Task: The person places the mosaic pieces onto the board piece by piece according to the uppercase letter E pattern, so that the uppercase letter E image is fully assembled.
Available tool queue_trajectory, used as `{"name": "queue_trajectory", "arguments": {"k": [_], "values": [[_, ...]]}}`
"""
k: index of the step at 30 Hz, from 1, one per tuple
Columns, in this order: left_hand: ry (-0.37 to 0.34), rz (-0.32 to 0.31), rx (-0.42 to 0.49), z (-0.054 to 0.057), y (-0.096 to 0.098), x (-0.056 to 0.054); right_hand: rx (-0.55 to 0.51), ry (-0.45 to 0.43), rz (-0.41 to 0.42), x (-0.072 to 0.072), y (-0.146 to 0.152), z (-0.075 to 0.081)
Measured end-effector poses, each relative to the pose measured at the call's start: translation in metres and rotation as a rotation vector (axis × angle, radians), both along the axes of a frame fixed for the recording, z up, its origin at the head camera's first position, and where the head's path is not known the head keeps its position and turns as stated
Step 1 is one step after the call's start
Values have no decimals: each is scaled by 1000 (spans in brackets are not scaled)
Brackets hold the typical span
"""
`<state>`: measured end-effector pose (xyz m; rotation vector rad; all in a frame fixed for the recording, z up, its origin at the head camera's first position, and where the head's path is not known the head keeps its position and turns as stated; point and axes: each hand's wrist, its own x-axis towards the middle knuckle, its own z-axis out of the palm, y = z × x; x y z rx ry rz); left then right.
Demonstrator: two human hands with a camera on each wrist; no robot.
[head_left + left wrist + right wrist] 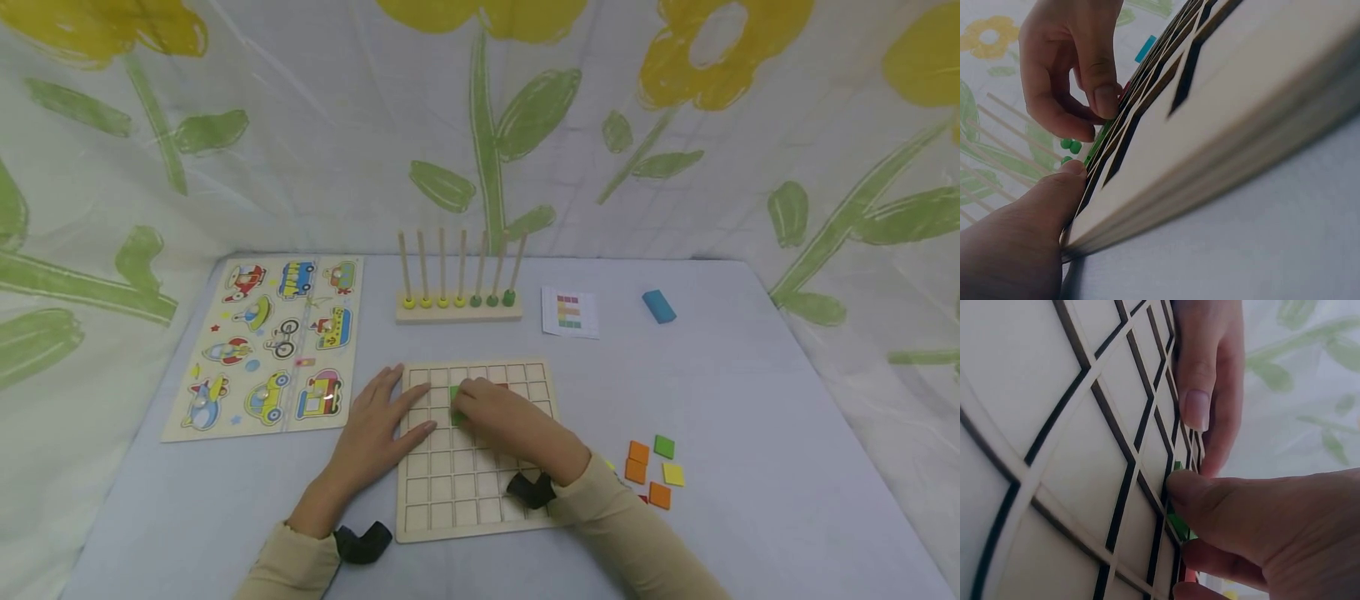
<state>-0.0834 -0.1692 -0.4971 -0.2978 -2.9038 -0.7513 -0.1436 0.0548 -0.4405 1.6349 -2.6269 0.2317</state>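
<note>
A wooden grid board [441, 517] lies flat in front of me. My left hand [378, 421] rests with spread fingers on its left edge, thumb and index finger reaching over the border. My right hand [510, 421] is over the upper middle of the grid, its fingers curled down at a green tile [456, 417]. The right wrist view has the thumb against that green tile [1177, 526], low at the grid; the fingertips partly hide it. Some red [502, 386] shows in the grid just beyond the right hand.
Loose orange tiles [638, 452], a green tile [664, 447] and a yellow tile [672, 475] lie right of the board. Behind stand a peg rack [459, 314], a printed pattern card [570, 312] and a blue block [659, 307]. A vehicle puzzle [262, 350] lies at left.
</note>
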Motion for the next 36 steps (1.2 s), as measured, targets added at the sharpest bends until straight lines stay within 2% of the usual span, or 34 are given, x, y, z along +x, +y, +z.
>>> {"name": "queue_trajectory", "arguments": {"k": [5,9,14,20,29,33,36], "values": [[6,-2,3,0,-1,-1,16,-30,-54,1,13,6],[0,-3,-1,1,-1,-1,16,-27,-137,2,46,12],[-7,2,0,0,-2,0,-6,-55,-301,6,98,16],[-20,8,6,-1,-2,2,-28,-100,-481,14,147,13],[5,5,14,-1,1,1,52,-336,-777,27,202,6],[20,2,11,-1,1,2,79,-394,-836,29,212,2],[28,-2,12,-1,1,2,71,-415,-844,30,216,-1]]}}
